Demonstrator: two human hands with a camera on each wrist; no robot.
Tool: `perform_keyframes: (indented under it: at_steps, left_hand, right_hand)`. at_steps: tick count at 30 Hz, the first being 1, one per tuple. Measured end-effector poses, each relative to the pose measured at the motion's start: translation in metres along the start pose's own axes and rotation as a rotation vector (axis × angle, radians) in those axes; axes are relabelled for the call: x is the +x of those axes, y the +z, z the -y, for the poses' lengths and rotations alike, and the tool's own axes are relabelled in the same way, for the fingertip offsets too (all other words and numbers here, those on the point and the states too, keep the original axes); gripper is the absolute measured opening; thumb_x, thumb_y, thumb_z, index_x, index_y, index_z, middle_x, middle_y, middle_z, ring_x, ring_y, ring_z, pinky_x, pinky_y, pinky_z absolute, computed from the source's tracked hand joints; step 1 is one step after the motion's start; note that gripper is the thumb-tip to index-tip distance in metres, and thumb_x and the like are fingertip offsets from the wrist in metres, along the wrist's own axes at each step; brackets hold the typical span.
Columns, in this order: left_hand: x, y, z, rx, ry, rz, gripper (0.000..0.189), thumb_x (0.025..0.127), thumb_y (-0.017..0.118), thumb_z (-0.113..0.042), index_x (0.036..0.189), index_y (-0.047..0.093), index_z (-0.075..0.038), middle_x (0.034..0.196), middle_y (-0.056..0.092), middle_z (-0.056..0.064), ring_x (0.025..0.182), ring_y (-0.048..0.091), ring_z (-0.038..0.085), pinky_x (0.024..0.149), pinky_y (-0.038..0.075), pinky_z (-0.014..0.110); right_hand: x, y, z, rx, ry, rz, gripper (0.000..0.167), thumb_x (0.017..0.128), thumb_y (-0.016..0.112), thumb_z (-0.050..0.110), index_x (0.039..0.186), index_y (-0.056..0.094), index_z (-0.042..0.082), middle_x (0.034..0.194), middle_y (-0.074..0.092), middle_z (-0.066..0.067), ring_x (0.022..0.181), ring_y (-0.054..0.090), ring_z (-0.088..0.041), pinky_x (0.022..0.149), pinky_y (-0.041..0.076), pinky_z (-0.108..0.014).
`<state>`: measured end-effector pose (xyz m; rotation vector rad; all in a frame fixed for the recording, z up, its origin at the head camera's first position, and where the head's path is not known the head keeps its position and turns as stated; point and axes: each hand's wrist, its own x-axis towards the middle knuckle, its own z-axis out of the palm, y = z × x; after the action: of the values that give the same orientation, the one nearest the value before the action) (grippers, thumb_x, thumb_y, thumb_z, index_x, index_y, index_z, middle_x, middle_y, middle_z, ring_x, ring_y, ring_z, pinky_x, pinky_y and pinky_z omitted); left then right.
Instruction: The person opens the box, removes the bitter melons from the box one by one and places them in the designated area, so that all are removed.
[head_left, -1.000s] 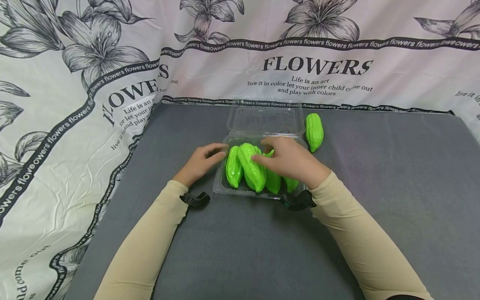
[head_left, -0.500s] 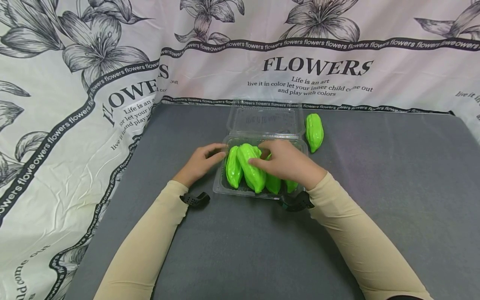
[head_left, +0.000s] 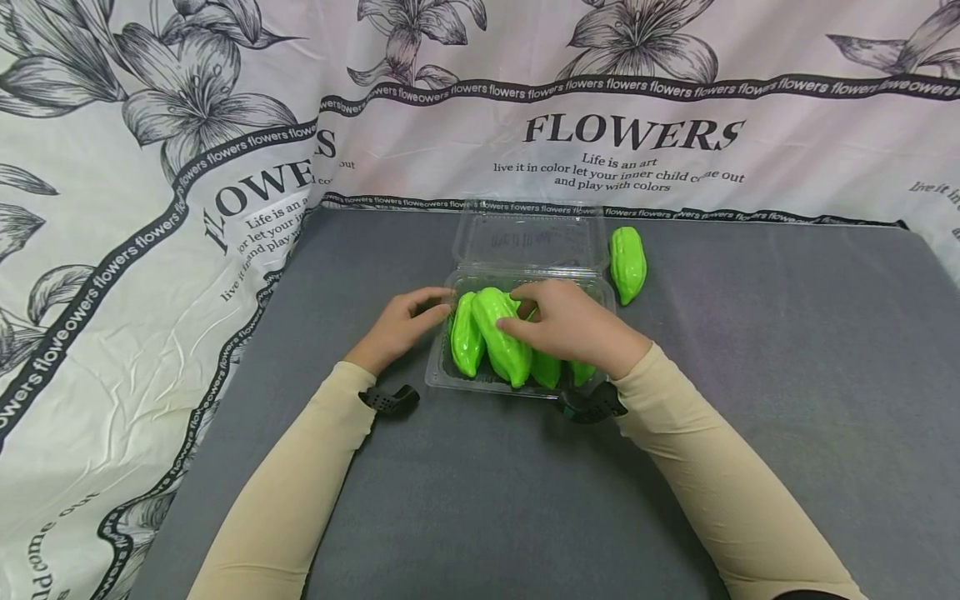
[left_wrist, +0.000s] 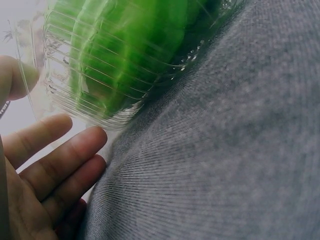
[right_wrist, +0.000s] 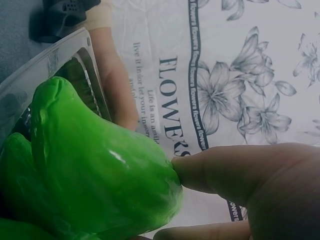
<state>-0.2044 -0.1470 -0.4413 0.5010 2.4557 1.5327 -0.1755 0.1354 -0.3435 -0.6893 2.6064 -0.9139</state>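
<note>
gray table (head_left: 480, 500), right grip (head_left: 576, 323) wide across green fruit (head_left: 501, 342)

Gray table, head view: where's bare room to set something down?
Free: gray table right of the lone green fruit, beyond the right sleeve; also in front of the clear container, between both sleeves. Crowded: the container, holding several green fruits, right hand on the top one, left hand by its left rim.

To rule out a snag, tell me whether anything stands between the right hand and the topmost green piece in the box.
Nothing visible does: the right hand touches the topmost green piece directly, and the clear lid stands open beyond them.
</note>
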Motion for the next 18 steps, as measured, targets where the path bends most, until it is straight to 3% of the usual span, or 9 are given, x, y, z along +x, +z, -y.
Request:
perform_keyframes:
  at_steps: [13,18]
  left_hand:
    - [-0.0016,0.0008,-0.0006,0.018,-0.005,-0.004,0.044,0.109,0.059,-0.027,0.147,0.061,-0.005,0.148,0.061,0.015,0.142,0.052,0.033,0.12,0.039,0.054]
    - [-0.0014,0.0011,-0.002,0.008,-0.004,-0.007,0.044,0.109,0.059,-0.027,0.147,0.06,-0.005,0.147,0.062,0.016,0.14,0.053,0.034,0.118,0.04,0.054]
  right_hand:
    - [-0.0017,-0.0037,-0.0028,-0.019,-0.017,-0.038,0.044,0.103,0.067,0.032,0.133,0.07,0.0,0.113,0.075,-0.015,0.087,0.07,-0.022,0.085,0.057,-0.047]
    - [-0.0032,-0.008,-0.0042,-0.016,-0.032,-0.056,0.033,0.103,0.067,0.031,0.12,0.075,0.003,0.105,0.076,-0.01,0.084,0.068,-0.022,0.081,0.056,-0.044]
